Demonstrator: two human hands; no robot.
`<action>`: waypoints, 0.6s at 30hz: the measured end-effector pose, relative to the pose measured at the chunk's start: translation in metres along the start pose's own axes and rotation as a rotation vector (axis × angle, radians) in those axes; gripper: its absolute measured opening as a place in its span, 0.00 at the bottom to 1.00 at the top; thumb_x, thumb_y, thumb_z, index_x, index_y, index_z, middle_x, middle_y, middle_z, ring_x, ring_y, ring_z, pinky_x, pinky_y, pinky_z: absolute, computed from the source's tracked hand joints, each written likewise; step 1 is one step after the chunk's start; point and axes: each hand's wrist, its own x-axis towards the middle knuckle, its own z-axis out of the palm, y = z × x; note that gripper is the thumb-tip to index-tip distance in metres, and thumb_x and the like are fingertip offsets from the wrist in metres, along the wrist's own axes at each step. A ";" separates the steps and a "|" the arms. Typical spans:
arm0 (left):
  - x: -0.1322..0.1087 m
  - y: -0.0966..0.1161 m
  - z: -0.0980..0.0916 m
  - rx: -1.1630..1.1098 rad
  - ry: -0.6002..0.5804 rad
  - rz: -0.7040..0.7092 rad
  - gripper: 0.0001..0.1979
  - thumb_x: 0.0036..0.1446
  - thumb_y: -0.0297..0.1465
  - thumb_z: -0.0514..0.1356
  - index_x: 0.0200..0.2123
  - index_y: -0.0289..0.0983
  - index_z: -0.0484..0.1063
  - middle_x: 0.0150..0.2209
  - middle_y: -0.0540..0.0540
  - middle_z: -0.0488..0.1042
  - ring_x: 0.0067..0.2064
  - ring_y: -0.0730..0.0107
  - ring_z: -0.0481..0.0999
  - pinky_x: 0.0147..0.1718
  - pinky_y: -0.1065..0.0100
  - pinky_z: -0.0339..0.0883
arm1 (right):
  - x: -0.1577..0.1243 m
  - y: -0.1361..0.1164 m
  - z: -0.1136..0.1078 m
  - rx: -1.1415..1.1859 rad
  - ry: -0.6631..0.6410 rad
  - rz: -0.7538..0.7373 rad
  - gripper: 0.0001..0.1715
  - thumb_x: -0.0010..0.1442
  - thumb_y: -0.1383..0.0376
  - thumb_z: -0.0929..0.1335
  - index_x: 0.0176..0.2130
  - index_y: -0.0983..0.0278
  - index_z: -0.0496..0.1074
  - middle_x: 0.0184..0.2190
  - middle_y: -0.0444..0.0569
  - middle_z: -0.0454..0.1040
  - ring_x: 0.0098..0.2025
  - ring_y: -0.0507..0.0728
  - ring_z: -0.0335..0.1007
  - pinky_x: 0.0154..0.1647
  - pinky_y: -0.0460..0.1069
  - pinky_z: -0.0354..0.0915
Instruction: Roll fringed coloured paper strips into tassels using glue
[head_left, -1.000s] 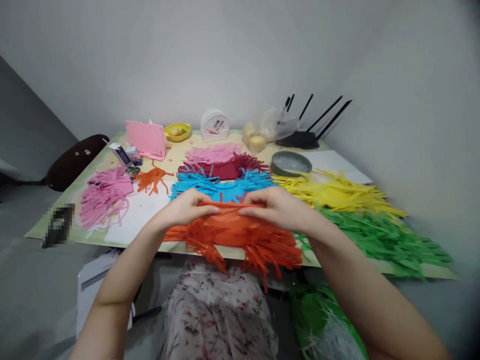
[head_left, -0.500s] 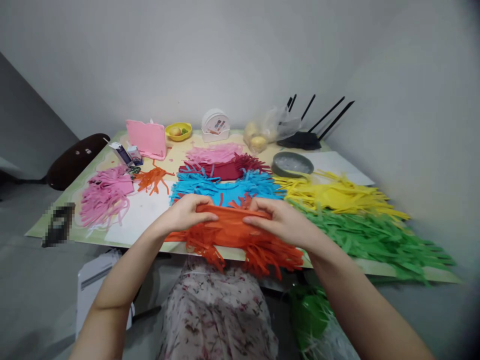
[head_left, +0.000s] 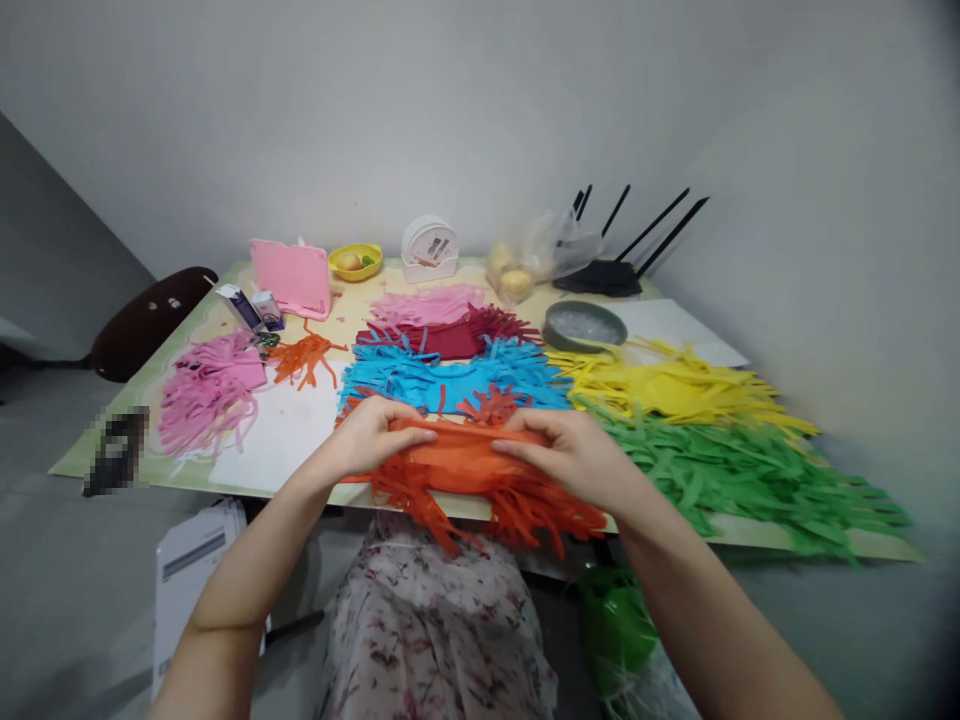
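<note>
Both hands grip a bunched piece of orange fringed paper at the table's near edge. My left hand pinches its left end, thumb on top. My right hand is closed on its right end. Orange fringes hang down over the table edge and stick up behind the hands. Just beyond lies a blue fringed sheet.
Fringed paper piles cover the table: pink, small orange, dark red, light pink, yellow, green. At the back stand a pink tablet case, yellow bowl, grey dish, router.
Both hands have drawn the orange paper a little nearer and bunched it tighter. More orange fringe now stands up behind the hands.
</note>
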 end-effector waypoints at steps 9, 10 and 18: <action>-0.005 -0.002 0.002 -0.162 0.044 0.022 0.12 0.57 0.38 0.61 0.32 0.33 0.74 0.27 0.50 0.73 0.24 0.76 0.71 0.24 0.75 0.61 | -0.005 0.006 0.005 0.289 0.002 0.062 0.08 0.59 0.60 0.68 0.34 0.62 0.72 0.31 0.46 0.75 0.29 0.54 0.71 0.30 0.46 0.66; -0.006 -0.003 0.003 -0.229 0.066 0.035 0.12 0.56 0.37 0.61 0.37 0.34 0.75 0.32 0.48 0.75 0.25 0.76 0.73 0.25 0.75 0.64 | -0.006 0.007 0.007 0.351 0.033 0.076 0.08 0.58 0.60 0.68 0.36 0.62 0.73 0.33 0.47 0.76 0.30 0.54 0.72 0.30 0.47 0.67; -0.012 -0.009 0.014 -0.570 0.120 0.104 0.08 0.51 0.23 0.57 0.30 0.32 0.77 0.27 0.48 0.75 0.26 0.76 0.75 0.29 0.74 0.69 | -0.013 0.017 0.026 0.573 0.260 0.013 0.06 0.54 0.62 0.71 0.29 0.61 0.78 0.28 0.47 0.78 0.28 0.54 0.72 0.29 0.47 0.68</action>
